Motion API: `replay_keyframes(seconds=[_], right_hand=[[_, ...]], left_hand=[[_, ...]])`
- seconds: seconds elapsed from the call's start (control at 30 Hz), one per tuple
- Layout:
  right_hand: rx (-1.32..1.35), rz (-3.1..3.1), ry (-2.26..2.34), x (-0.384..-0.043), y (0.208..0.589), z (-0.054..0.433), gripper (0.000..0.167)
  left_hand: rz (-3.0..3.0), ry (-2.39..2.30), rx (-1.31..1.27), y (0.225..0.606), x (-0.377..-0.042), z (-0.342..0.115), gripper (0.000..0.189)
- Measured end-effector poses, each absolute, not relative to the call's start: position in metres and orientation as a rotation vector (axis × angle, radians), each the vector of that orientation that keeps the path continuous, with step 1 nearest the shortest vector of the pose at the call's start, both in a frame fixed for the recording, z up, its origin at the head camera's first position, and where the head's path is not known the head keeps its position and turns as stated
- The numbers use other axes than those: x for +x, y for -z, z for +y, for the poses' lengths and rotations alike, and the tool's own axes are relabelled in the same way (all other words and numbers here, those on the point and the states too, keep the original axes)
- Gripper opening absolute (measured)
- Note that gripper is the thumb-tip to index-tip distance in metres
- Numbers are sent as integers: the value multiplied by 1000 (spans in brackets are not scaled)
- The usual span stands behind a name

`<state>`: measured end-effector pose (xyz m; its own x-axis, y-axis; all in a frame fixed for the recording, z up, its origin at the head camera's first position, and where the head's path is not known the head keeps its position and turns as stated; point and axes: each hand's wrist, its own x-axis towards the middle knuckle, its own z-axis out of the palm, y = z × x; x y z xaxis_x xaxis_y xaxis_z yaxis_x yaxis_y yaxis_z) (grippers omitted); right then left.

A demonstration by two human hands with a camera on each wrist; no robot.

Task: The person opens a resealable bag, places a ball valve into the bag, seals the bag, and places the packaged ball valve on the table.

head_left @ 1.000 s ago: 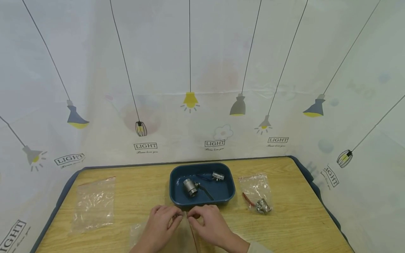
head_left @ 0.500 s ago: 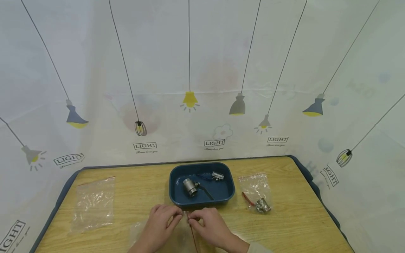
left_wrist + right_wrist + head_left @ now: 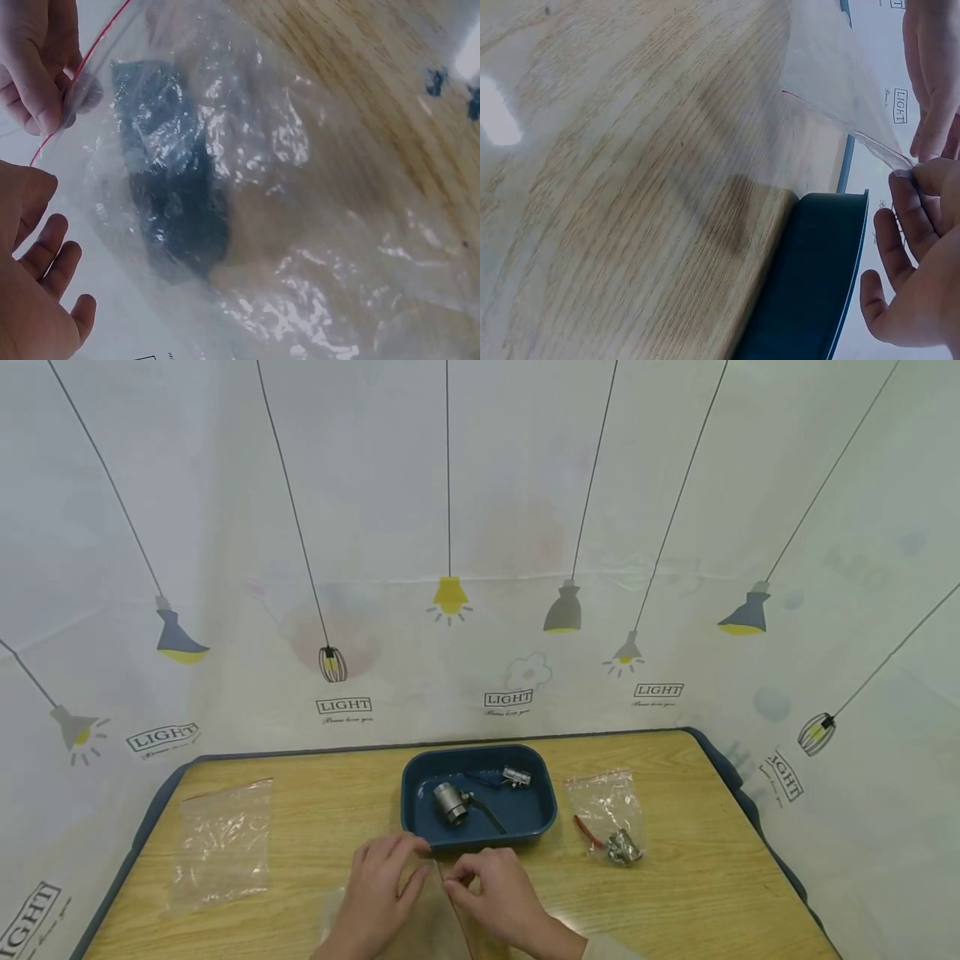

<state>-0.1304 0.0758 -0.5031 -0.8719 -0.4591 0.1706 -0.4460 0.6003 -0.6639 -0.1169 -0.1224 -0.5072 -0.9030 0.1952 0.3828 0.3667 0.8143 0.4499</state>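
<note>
A clear zip bag [image 3: 427, 922] with a red seal line is held upright in front of the tray. My right hand [image 3: 498, 893] pinches its sealing edge between thumb and forefinger, as the right wrist view shows. At the bag's left side, my left hand [image 3: 381, 889] has thumb and fingers spread apart; in the left wrist view its loosely bent fingers [image 3: 58, 259] sit beside the edge without gripping it. Through the film the dark tray shows. No contents are seen in the bag.
The blue tray [image 3: 411, 827] holds a large metal ball valve [image 3: 452, 804] with a lever, and a small valve [image 3: 516, 777]. On the right lies a zip bag [image 3: 611, 802] with a red-handled metal valve [image 3: 622, 847]. Another clear bag [image 3: 222, 843] lies left on the wooden table [image 3: 712, 877].
My left thumb and forefinger, pinched at the bag's top edge before, have parted and let go of it. My right hand keeps its pinch, almost in place.
</note>
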Motion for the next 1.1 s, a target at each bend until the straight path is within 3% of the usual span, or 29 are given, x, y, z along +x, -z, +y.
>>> replay_keyframes(seconds=[0.67, 1.1], right_hand=[[-955, 3057, 848, -125, 502, 69, 11], [-886, 3014, 838, -125, 501, 66, 5]], left_hand=[[-2766, 771, -331, 500, -110, -112, 17], [-2766, 805, -314, 500, -109, -110, 19]])
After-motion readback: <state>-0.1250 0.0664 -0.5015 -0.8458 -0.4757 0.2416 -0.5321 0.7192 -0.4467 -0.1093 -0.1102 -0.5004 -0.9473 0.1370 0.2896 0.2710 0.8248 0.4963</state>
